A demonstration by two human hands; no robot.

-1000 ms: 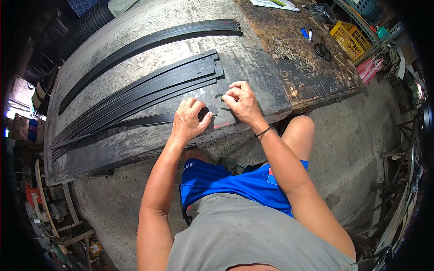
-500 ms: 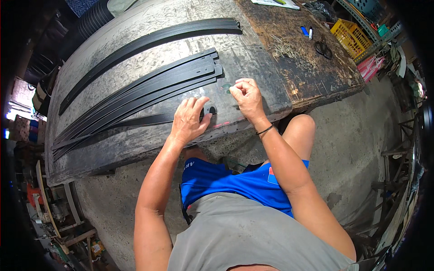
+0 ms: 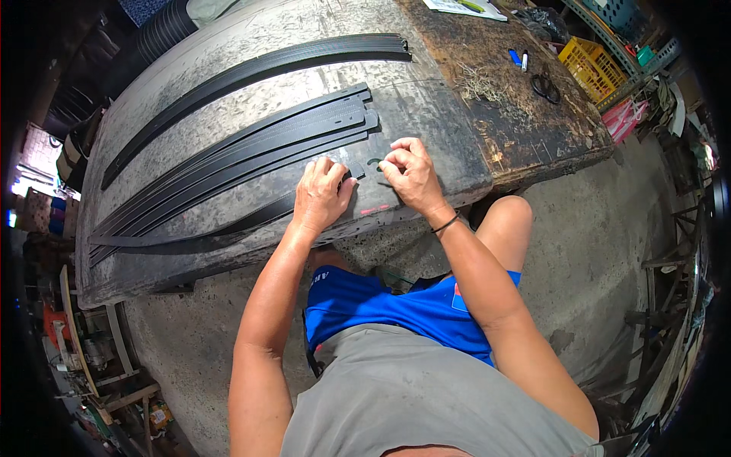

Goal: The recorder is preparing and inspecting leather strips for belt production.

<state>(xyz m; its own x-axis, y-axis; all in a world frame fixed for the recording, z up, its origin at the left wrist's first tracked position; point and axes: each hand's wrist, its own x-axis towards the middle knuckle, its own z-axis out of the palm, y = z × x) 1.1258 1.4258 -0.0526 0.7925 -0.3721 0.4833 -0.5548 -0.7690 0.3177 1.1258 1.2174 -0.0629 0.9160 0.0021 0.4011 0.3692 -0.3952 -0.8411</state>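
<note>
The black strap (image 3: 266,212) runs in from the left across the grey tabletop (image 3: 430,99), passing beneath my left hand (image 3: 320,196). Beyond those fingers lies a fan of flat black straps (image 3: 304,131), and farther past them a long dark bundle (image 3: 304,55). My left fingers are bent and narrow, thumb and fingertips closed on the strap, its tip poking out just right of my thumb. Next, between my two hands, sits a small dark curved piece (image 3: 372,161), pinched by the thumb and forefinger of my right hand (image 3: 412,175). Well to the right of these fingers, past the brown board (image 3: 525,137), stands a yellow crate (image 3: 592,68).
</note>
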